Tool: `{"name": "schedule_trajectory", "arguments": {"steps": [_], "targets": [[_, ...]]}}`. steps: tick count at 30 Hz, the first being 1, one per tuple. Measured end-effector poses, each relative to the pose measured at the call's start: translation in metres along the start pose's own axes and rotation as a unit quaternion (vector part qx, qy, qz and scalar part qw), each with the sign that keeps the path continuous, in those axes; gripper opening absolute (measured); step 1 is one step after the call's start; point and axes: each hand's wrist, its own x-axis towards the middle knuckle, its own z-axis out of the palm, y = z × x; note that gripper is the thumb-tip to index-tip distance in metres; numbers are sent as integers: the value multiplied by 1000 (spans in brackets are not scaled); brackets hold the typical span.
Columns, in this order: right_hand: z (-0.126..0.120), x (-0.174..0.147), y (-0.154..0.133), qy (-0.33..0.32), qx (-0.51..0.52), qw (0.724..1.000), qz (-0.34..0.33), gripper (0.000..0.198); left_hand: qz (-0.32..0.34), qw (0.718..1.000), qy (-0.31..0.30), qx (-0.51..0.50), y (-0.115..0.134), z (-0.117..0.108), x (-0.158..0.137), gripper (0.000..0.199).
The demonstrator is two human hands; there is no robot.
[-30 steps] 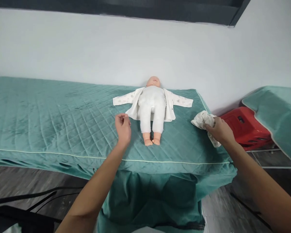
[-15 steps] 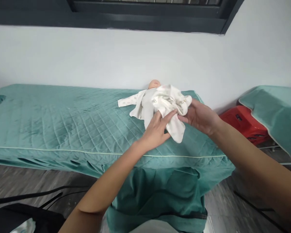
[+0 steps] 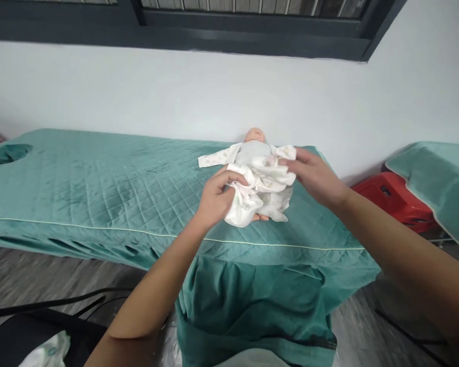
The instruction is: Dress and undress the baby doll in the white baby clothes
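A bunched white printed baby garment [image 3: 265, 176] is stretched between my hands over a baby doll. My left hand [image 3: 218, 196] is closed on its left side, thumb and fingers pinching the cloth. On the other side my right hand [image 3: 311, 171] pinches an upper corner of it. The doll's head [image 3: 254, 134] lies toward the wall, and its feet [image 3: 260, 217] peek out below the cloth. Under the doll's torso a white top [image 3: 216, 157] lies spread, one sleeve stretched left. The garment hides the doll's middle and legs.
The doll lies on a bed with a green quilted cover [image 3: 118, 188], against a white wall [image 3: 176, 92]. A red plastic object [image 3: 396, 199] and another green-covered surface [image 3: 439, 176] stand at right. A black chair [image 3: 34, 334] with a white cloth [image 3: 48, 351] is at lower left.
The garment has gone from a bundle held close together to being spread wider between my hands. My left hand moved left. The doll's torso and feet have come into view.
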Motion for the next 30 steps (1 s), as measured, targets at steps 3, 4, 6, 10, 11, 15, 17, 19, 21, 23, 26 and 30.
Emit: {"name": "schedule_trajectory", "arguments": {"steps": [3, 4, 6, 10, 11, 15, 17, 19, 21, 23, 26, 30], "targets": [[-10, 15, -2, 49, 68, 996, -23, 14, -51, 995, 75, -42, -19, -19, 3, 29], [-12, 19, -3, 49, 82, 995, -30, 15, -53, 991, 110, -60, -24, -24, 4, 27], [-12, 25, -8, 32, 96, 994, -38, 20, -22, 979, 177, -96, -26, -29, 10, 23], [10, 27, -29, -4, 76, 997, -29, 24, 10, 979, 130, -155, 5, -20, 32, 16], [18, 27, -35, -9, 62, 998, -26, 25, 0, 982, 89, -164, 17, -16, 38, 19], [39, 28, -57, -30, 10, 998, -58, 30, -28, 989, 9, -142, 52, -6, 57, 35], [35, 29, -64, -40, 0, 997, -71, 33, -33, 993, 10, -116, 53, -14, 63, 36], [22, 31, -70, -43, -2, 997, -59, 36, -43, 993, 1, -108, 43, -31, 69, 36], [7, 33, -76, -50, -16, 998, -28, 36, -53, 991, -24, -120, 30, -52, 76, 37], [-5, 33, -81, -76, -59, 995, 4, 32, -51, 989, -15, -139, 22, -68, 83, 34], [-8, 33, -88, -106, -117, 987, -15, 25, -63, 984, 18, -165, 35, -71, 91, 23], [11, 30, -92, -85, -124, 980, -132, 16, -114, 969, -148, -163, 78, -45, 91, 21]]}}
